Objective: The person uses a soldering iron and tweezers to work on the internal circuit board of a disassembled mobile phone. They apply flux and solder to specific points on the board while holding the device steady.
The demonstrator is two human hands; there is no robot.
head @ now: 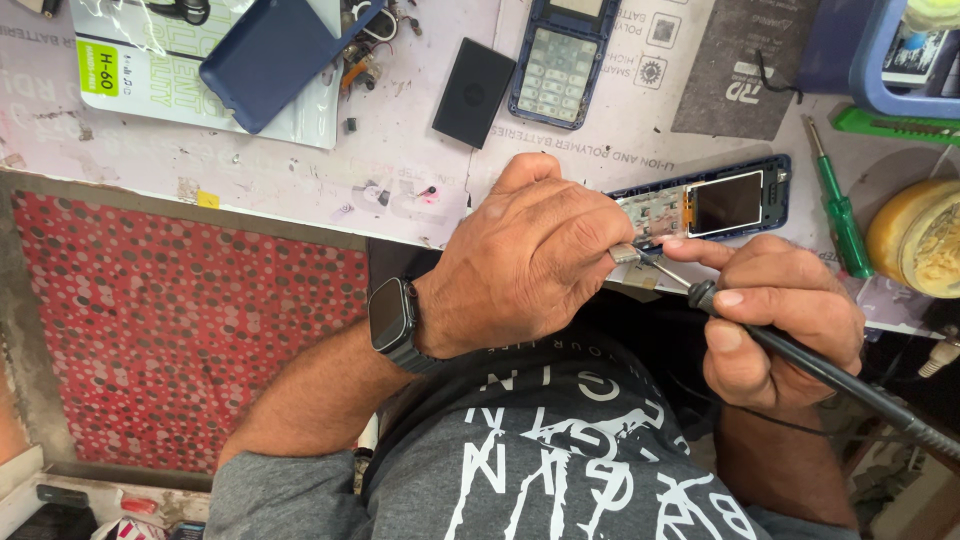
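An opened blue phone (730,203) with its circuit board and small dark screen exposed lies at the near edge of the workbench. My left hand (530,255), with a dark smartwatch (392,318) on the wrist, covers the phone's left end and pinches a small metal part at its fingertips. My right hand (775,320) grips a black soldering iron (800,360), its thin tip pointing at the board next to the left fingers. The iron's cable runs off to the lower right.
On the bench lie a phone keypad front (558,60), a black battery (474,92), a blue phone cover (275,55), a green screwdriver (838,205) and a yellow tin (920,238). A red dotted floor (180,330) is to the left.
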